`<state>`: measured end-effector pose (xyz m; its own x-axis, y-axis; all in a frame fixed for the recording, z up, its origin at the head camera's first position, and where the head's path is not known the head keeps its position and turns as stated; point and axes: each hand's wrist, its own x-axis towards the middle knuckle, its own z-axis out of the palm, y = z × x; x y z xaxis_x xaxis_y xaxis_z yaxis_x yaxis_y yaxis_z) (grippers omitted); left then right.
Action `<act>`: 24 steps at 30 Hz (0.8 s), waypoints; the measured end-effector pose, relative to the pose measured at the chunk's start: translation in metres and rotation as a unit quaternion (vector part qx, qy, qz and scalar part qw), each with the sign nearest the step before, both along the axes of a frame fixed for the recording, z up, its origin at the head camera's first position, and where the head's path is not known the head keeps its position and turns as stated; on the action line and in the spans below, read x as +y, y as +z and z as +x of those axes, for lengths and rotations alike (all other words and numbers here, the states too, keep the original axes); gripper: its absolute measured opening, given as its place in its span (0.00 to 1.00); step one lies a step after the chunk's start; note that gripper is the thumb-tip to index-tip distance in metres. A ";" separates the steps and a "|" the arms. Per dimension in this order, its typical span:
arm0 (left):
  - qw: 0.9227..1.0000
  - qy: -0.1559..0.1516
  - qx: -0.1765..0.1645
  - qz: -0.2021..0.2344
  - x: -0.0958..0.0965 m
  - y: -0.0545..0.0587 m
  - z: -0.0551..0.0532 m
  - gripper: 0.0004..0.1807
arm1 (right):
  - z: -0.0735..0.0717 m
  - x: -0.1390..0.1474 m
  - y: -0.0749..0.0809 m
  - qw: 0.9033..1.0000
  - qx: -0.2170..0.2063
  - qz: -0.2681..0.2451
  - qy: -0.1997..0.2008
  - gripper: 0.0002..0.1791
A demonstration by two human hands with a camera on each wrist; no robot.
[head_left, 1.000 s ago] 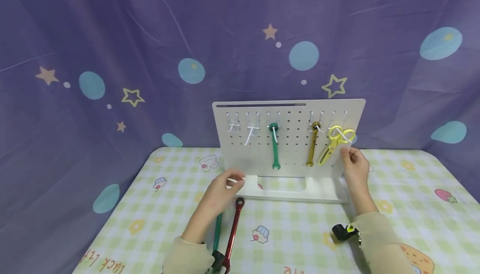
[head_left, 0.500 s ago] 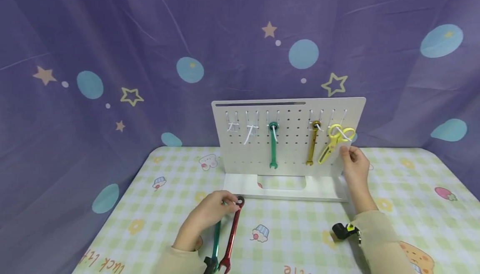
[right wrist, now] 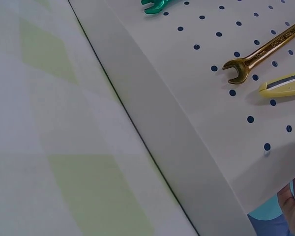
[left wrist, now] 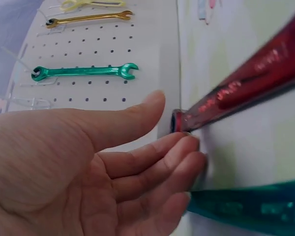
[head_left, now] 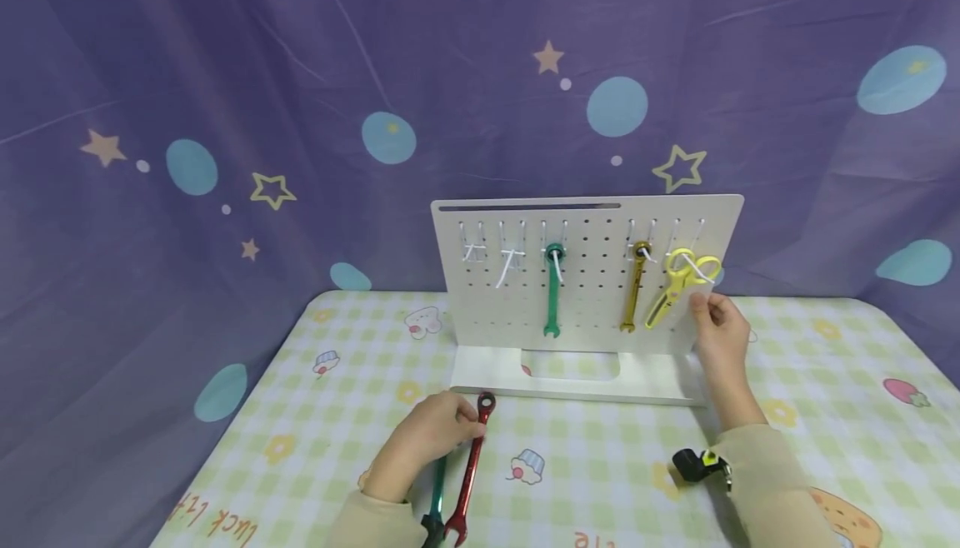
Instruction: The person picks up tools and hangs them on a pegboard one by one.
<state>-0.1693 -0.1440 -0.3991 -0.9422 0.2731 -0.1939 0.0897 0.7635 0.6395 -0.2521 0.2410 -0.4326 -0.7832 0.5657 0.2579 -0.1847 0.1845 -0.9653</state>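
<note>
A red wrench (head_left: 470, 477) and a green wrench (head_left: 438, 490) lie side by side on the table. My left hand (head_left: 431, 431) reaches over them, its fingertips close to the red wrench's ring end; the left wrist view shows a gap between thumb and fingers (left wrist: 160, 162), loosely bent. On the right, my right hand (head_left: 722, 340) pinches the side edge of a white pegboard (head_left: 495, 315) standing upright. From its hooks hang another green wrench (head_left: 552, 298), a gold wrench (head_left: 633, 290) and yellow scissors (head_left: 678, 283). Only part of the right hand's fingers (right wrist: 287, 201) shows in its wrist view.
Two bare white hooks (head_left: 510, 256) project at the board's left. Its base (head_left: 487, 373) rests on a green checked tablecloth (head_left: 585, 465). A purple curtain (head_left: 465, 73) hangs behind the table. Black wrist gear (head_left: 693, 465) sits by the right sleeve.
My left hand has come down from the board's lower left corner to the wrenches on the table. The right hand stays at the board's edge.
</note>
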 end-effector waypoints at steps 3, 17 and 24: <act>1.000 0.010 0.011 -0.007 0.002 -0.003 0.000 0.13 | 0.000 0.001 0.000 1.000 -0.006 0.000 0.002 0.12; 0.994 0.023 0.065 -0.086 0.011 -0.009 0.002 0.10 | -0.002 0.002 0.002 1.000 0.005 -0.007 -0.002 0.08; 0.992 0.040 0.074 -0.096 0.014 -0.009 0.007 0.21 | -0.002 0.001 0.001 1.000 0.005 0.003 -0.006 0.10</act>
<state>-0.1626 -0.1298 -0.4080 -0.9816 0.1672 -0.0928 0.1057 0.8787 0.4656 -0.2541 0.2420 -0.4320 -0.7736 0.5733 0.2700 -0.1928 0.1931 -0.9621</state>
